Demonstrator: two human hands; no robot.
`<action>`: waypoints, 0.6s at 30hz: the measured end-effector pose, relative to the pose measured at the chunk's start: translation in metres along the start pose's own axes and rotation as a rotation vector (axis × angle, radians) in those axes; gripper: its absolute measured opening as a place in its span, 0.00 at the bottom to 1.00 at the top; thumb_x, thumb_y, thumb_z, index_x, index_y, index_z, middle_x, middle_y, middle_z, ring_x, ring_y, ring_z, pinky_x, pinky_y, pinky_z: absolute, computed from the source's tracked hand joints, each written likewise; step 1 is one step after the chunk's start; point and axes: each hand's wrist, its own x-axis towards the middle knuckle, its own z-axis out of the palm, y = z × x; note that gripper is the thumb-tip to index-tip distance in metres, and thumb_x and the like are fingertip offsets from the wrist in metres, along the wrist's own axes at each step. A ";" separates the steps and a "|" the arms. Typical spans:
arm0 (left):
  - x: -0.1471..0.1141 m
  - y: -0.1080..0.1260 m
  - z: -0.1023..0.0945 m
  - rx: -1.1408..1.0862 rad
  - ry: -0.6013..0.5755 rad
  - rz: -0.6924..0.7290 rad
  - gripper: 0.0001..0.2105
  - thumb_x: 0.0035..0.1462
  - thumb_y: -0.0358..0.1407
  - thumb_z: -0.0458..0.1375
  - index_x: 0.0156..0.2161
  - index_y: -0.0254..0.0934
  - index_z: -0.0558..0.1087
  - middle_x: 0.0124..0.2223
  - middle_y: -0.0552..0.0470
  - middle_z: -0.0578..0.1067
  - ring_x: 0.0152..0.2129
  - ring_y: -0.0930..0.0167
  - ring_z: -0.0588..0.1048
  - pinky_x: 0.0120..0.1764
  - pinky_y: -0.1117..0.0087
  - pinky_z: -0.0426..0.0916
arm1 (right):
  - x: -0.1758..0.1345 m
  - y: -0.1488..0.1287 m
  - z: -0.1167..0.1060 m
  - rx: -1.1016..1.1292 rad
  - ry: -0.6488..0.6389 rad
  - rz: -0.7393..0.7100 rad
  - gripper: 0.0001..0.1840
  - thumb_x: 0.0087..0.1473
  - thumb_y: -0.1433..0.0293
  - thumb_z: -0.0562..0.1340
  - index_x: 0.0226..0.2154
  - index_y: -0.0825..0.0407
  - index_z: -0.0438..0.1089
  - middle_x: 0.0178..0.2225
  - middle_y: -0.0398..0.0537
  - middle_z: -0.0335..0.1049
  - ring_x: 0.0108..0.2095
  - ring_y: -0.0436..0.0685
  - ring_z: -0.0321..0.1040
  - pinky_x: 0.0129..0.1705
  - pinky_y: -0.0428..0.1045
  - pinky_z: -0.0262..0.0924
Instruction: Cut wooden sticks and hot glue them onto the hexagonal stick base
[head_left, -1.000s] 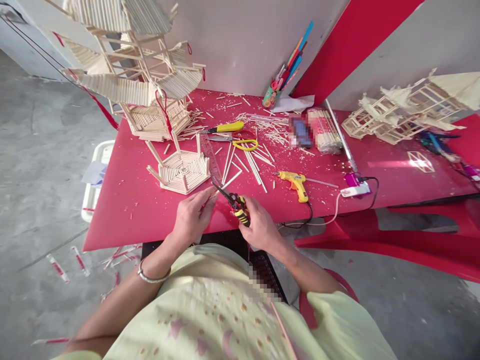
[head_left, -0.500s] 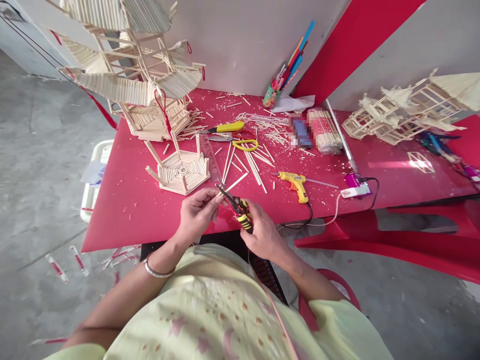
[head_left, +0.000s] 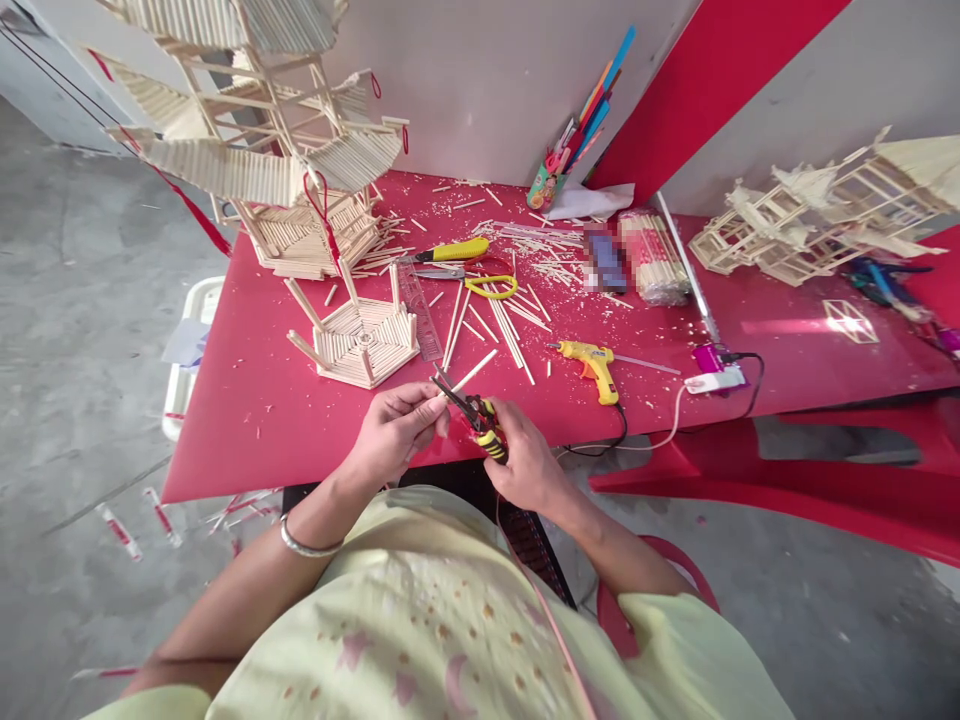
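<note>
Pliers [head_left: 474, 411] apparently meet a stick [head_left: 478, 370] inside the table's front edge [head_left: 255, 482].

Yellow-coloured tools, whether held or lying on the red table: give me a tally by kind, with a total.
Pliers with yellow-and-black grips, in the right hand: 1
Glue gun: 1
Scissors with a yellow handle: 1
Yellow-handled cutter, apparently a knife: 1
Total: 4

No text, brand, number or sign can be read here
</note>
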 end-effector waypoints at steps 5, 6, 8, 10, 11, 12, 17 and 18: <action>0.000 0.007 -0.004 -0.171 -0.188 -0.203 0.11 0.56 0.38 0.70 0.32 0.31 0.77 0.23 0.54 0.75 0.07 0.87 0.50 0.11 0.81 0.42 | 0.001 0.002 -0.013 -0.007 -0.059 -0.080 0.48 0.48 0.79 0.59 0.71 0.49 0.48 0.63 0.60 0.62 0.65 0.69 0.59 0.68 0.69 0.56; -0.001 0.008 -0.005 -0.201 -0.225 -0.247 0.11 0.56 0.38 0.69 0.33 0.31 0.77 0.22 0.55 0.74 0.06 0.87 0.48 0.11 0.81 0.42 | 0.002 0.003 -0.015 -0.019 -0.071 -0.093 0.49 0.48 0.79 0.60 0.71 0.48 0.47 0.64 0.59 0.61 0.66 0.69 0.58 0.69 0.69 0.56; -0.002 0.008 -0.007 -0.248 -0.267 -0.302 0.09 0.57 0.37 0.69 0.35 0.31 0.78 0.21 0.56 0.74 0.06 0.87 0.46 0.11 0.81 0.42 | 0.003 0.005 -0.017 -0.044 -0.080 -0.113 0.48 0.49 0.78 0.60 0.71 0.48 0.48 0.64 0.60 0.61 0.65 0.70 0.59 0.68 0.69 0.56; -0.004 0.007 -0.008 -0.281 -0.277 -0.318 0.09 0.58 0.37 0.69 0.36 0.32 0.79 0.22 0.56 0.74 0.06 0.87 0.46 0.11 0.82 0.42 | 0.003 0.007 -0.017 -0.058 -0.074 -0.129 0.46 0.49 0.78 0.60 0.69 0.49 0.50 0.61 0.60 0.63 0.63 0.70 0.62 0.66 0.69 0.59; -0.005 0.005 -0.009 -0.295 -0.280 -0.323 0.08 0.58 0.36 0.68 0.35 0.32 0.78 0.22 0.56 0.74 0.06 0.87 0.47 0.11 0.82 0.42 | 0.002 0.008 -0.016 -0.066 -0.066 -0.138 0.45 0.49 0.78 0.60 0.68 0.49 0.51 0.60 0.60 0.64 0.61 0.70 0.63 0.65 0.68 0.60; -0.005 0.004 -0.010 -0.307 -0.285 -0.329 0.08 0.58 0.36 0.68 0.34 0.32 0.78 0.22 0.55 0.74 0.06 0.87 0.47 0.11 0.82 0.42 | 0.002 0.009 -0.014 -0.076 -0.058 -0.143 0.44 0.48 0.78 0.60 0.68 0.50 0.52 0.58 0.60 0.65 0.60 0.70 0.64 0.64 0.68 0.62; -0.004 0.000 -0.010 -0.330 -0.285 -0.338 0.10 0.58 0.36 0.68 0.32 0.31 0.75 0.22 0.57 0.72 0.06 0.88 0.47 0.11 0.82 0.42 | 0.000 0.007 -0.011 -0.115 -0.060 -0.104 0.43 0.49 0.78 0.60 0.67 0.52 0.53 0.58 0.62 0.66 0.60 0.71 0.64 0.63 0.69 0.62; -0.004 0.000 -0.009 -0.324 -0.276 -0.332 0.10 0.58 0.37 0.68 0.32 0.31 0.75 0.22 0.57 0.72 0.06 0.88 0.47 0.11 0.82 0.41 | -0.001 0.005 -0.012 -0.107 -0.073 -0.092 0.44 0.49 0.79 0.60 0.68 0.52 0.52 0.60 0.62 0.66 0.61 0.71 0.64 0.64 0.69 0.61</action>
